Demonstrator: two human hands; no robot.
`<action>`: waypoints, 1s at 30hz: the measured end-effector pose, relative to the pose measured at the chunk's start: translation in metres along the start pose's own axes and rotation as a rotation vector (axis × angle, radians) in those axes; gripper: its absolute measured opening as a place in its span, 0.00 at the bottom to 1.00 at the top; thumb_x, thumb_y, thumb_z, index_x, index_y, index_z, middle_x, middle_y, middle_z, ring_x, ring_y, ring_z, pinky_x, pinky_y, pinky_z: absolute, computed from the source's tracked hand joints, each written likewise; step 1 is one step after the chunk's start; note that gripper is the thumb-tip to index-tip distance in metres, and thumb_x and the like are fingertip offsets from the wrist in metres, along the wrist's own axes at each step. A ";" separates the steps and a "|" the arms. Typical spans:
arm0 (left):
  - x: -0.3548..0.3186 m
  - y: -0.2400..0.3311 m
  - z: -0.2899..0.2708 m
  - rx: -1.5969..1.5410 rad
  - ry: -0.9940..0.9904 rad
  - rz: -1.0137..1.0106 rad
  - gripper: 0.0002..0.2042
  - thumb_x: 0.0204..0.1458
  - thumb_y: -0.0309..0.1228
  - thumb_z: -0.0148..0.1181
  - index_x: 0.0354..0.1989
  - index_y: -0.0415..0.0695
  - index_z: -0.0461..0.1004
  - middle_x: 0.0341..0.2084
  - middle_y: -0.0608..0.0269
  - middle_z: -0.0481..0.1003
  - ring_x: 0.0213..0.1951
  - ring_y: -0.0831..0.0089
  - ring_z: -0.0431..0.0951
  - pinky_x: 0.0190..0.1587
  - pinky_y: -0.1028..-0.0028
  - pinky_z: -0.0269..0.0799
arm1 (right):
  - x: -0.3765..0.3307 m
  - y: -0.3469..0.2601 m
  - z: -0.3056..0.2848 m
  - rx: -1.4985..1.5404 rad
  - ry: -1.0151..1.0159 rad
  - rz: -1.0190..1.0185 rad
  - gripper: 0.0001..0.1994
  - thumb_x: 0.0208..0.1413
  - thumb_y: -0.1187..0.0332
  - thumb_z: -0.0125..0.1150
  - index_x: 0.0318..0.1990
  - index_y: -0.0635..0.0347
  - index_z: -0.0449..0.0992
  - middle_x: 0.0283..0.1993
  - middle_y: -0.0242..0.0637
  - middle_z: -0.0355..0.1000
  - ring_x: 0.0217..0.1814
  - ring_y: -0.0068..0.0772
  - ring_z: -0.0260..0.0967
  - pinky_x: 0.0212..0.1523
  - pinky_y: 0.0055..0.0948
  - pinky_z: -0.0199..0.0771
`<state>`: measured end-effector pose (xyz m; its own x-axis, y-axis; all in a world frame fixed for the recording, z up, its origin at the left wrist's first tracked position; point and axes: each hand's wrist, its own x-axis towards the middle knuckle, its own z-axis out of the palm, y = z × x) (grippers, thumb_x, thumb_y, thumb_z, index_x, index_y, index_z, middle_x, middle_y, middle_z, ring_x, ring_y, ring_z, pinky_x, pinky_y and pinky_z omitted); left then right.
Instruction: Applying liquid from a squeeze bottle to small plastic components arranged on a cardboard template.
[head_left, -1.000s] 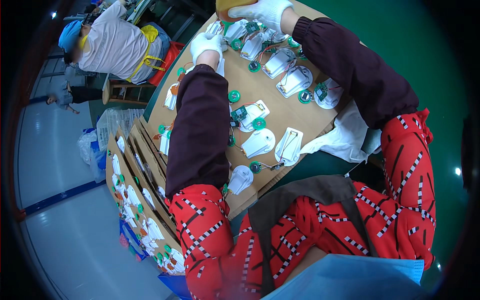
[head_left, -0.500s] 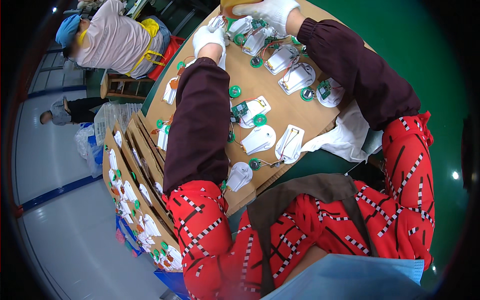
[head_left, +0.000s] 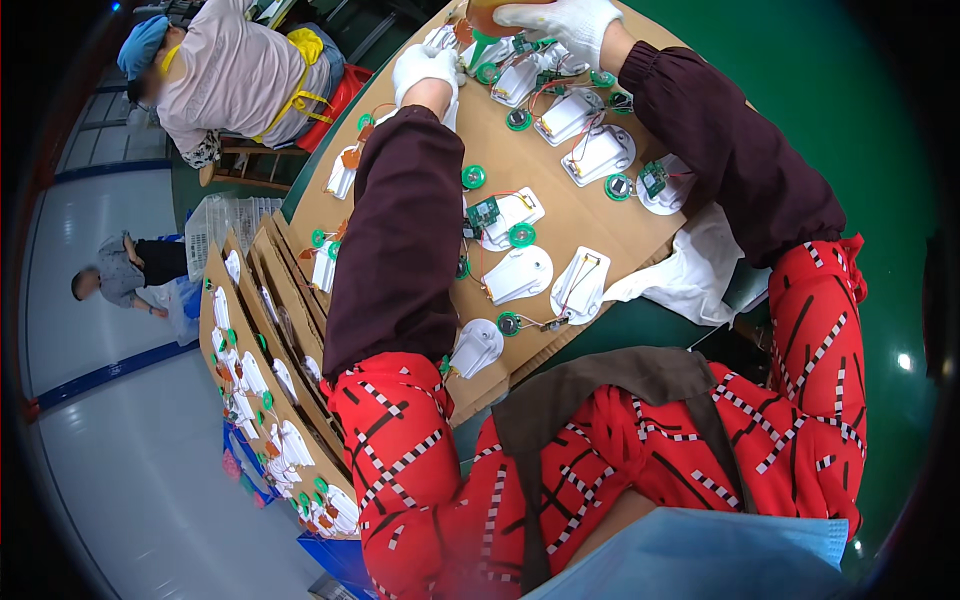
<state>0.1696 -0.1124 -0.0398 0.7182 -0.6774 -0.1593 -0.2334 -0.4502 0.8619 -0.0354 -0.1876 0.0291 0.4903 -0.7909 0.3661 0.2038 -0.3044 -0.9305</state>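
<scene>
My left hand point(head_left: 424, 72), in a white glove, is at the far end of the cardboard sheet point(head_left: 400, 265). Its fingers are curled at the edge of a white plastic housing, largely hidden by the glove. My right hand point(head_left: 570, 25), also gloved, is closed round an amber bottle point(head_left: 500, 14), which the upper picture edge cuts off. A green tapered tip point(head_left: 487, 46) points down from the bottle among the far parts. Between my arms lie white housings point(head_left: 598, 155) with wires, green circuit boards point(head_left: 483, 213) and round green-rimmed speakers point(head_left: 521, 235).
Cardboard sheets point(head_left: 275, 290) carrying more parts lean in a stack at the left. A white cloth point(head_left: 690, 265) hangs at the right table edge. A co-worker point(head_left: 235, 75) sits at the far left; another person point(head_left: 130, 270) stands beyond a clear plastic crate point(head_left: 225, 225).
Both hands and the bottle appear slightly lower and farther right in the picture. The standing person has moved nearer and stretches an arm toward the plastic bag; the seated co-worker's arm has dropped into view.
</scene>
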 end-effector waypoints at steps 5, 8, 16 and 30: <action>-0.008 0.020 0.009 0.157 -0.107 0.022 0.12 0.56 0.23 0.55 0.45 0.27 0.71 0.35 0.48 0.79 0.33 0.64 0.83 0.34 0.73 0.82 | 0.011 0.014 -0.015 0.178 -0.115 0.054 0.26 0.43 0.71 0.72 0.52 0.64 0.72 0.47 0.39 0.76 0.49 0.31 0.74 0.51 0.30 0.74; -0.014 0.020 0.004 0.155 -0.105 -0.014 0.11 0.56 0.23 0.55 0.45 0.28 0.71 0.34 0.49 0.79 0.33 0.65 0.83 0.34 0.74 0.81 | 0.012 0.024 -0.005 0.226 -0.043 0.040 0.24 0.47 0.71 0.71 0.53 0.62 0.73 0.46 0.34 0.77 0.45 0.27 0.74 0.47 0.28 0.76; -0.001 0.007 0.001 0.119 -0.081 0.031 0.10 0.54 0.27 0.56 0.39 0.32 0.74 0.28 0.53 0.80 0.28 0.69 0.82 0.31 0.74 0.78 | 0.022 0.028 -0.004 0.340 0.064 0.202 0.21 0.46 0.72 0.71 0.50 0.62 0.77 0.44 0.34 0.77 0.42 0.26 0.75 0.43 0.27 0.76; -0.015 0.016 -0.007 0.247 -0.116 0.081 0.10 0.59 0.25 0.53 0.44 0.30 0.72 0.35 0.51 0.79 0.35 0.67 0.83 0.35 0.73 0.81 | 0.019 0.019 0.002 0.267 0.117 0.224 0.22 0.45 0.71 0.72 0.49 0.63 0.77 0.43 0.36 0.78 0.40 0.28 0.76 0.42 0.28 0.77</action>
<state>0.1599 -0.1057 -0.0205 0.6140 -0.7727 -0.1609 -0.4497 -0.5100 0.7332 -0.0203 -0.2070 0.0179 0.4505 -0.8824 0.1354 0.3240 0.0203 -0.9458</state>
